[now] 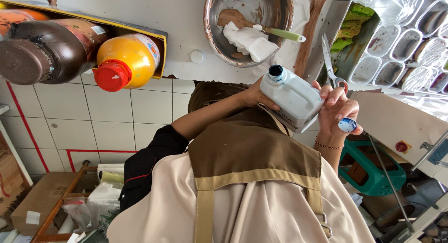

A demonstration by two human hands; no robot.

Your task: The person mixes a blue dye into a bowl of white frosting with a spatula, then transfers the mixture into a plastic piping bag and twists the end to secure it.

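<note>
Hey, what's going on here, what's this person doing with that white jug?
A person in a brown apron holds a white plastic jug in both hands, its cap off. One hand grips the jug near its open neck, and the other hand supports its base while pinching the blue-stained cap. A metal mixing bowl and scissors lie nearby.

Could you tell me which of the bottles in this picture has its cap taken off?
The white, flat-sided bottle, held between both hands, is open; its blue cap sits in the fingers. The yellow bottle keeps its red cap, and the brown bottle is also closed.
</note>
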